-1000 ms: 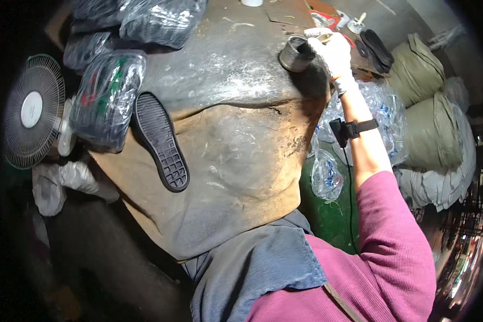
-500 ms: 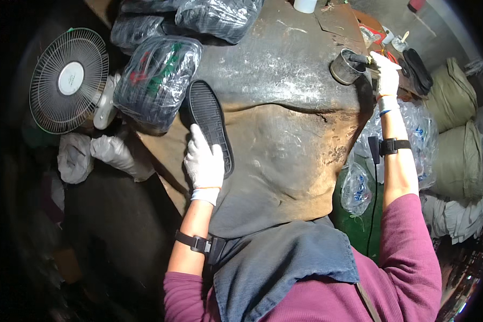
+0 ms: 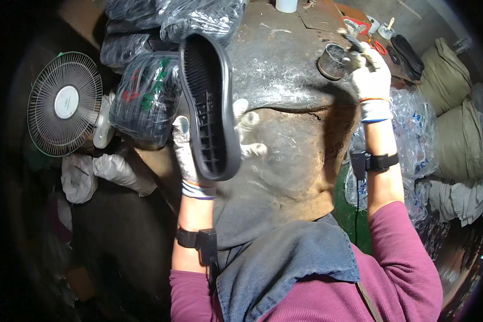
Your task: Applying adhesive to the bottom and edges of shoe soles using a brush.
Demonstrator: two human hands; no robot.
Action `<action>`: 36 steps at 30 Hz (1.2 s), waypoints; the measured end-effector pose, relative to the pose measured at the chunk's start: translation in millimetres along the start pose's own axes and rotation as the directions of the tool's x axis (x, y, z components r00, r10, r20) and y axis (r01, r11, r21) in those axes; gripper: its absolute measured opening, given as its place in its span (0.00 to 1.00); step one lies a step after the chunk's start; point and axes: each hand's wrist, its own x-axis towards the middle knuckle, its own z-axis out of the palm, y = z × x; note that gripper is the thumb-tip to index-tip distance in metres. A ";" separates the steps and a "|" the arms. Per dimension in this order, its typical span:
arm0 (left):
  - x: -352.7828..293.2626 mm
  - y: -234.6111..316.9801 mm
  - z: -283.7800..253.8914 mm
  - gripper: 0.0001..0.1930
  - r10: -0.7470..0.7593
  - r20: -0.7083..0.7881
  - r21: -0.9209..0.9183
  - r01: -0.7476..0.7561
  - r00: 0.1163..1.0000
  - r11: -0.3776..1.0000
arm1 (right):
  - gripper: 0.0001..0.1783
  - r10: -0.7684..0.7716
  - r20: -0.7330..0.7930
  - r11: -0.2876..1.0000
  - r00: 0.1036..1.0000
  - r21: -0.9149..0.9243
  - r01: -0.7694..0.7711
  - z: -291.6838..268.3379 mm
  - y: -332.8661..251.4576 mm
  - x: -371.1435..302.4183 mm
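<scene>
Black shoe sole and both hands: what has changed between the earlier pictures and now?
The left hand, out of view at first, then on the black shoe sole, now holds it lifted off the bench. The right hand has moved the brush away from the cup's mouth without letting go. The cup, wrapped bundle and fan stayed in place.

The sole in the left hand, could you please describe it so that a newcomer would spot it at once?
Find the fan at the far left, then move right past the plastic-wrapped bundle. Next comes the gloved left hand, holding up the sole. Unlike the shiny bundle, it is bare and black, with a thick rim around its ribbed, gridded face.
</scene>
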 end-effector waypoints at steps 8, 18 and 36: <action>32.0 -56.5 44.1 0.44 -0.151 -0.061 -0.314 0.125 0.987 0.941 | 0.14 0.104 0.257 0.918 0.961 0.347 -0.192 82.0 -72.6 -63.3; -3.2 -36.7 15.9 0.41 -0.357 -0.205 -0.178 0.324 0.911 0.929 | 0.16 -0.131 0.269 0.990 0.954 -0.023 0.143 93.7 -72.1 -78.4; 14.6 -19.1 7.6 0.27 -0.125 -0.422 0.198 0.226 0.898 0.954 | 0.12 0.126 0.700 0.958 0.703 0.099 -0.270 33.0 -177.0 -196.5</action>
